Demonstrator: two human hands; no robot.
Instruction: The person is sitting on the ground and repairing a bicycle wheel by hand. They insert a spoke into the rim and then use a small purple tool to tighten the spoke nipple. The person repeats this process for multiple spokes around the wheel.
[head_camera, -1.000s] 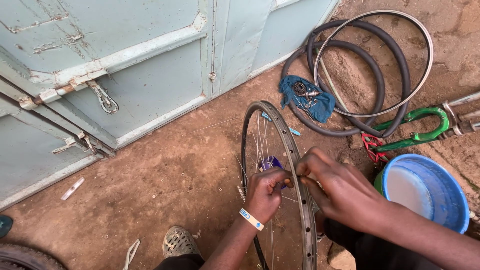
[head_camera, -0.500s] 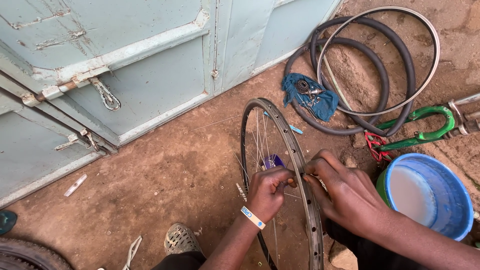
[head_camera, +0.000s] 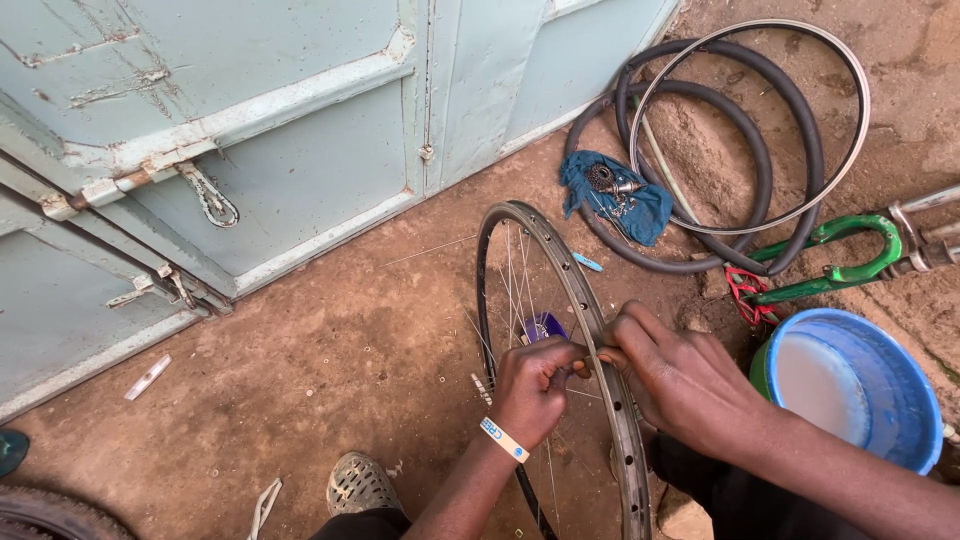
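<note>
1. Two hands are held together at the rim (head_camera: 560, 270) of an upright wheel, much as half a second ago; only the view has shifted slightly.
2. Left hand (head_camera: 535, 385): its fingers are pinched shut on a small part at the rim, too small to identify. Its wrist carries a pale band.
3. Right hand (head_camera: 680, 375): its fingers are curled against the rim's outer face; what they grip cannot be told.
4. Blue bucket (head_camera: 880, 390) sits at three o'clock, loose tyres (head_camera: 745, 245) at one o'clock.

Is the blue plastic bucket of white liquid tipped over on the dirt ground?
No, the blue plastic bucket stands upright beside the right hand, with the white liquid level inside it.
</note>
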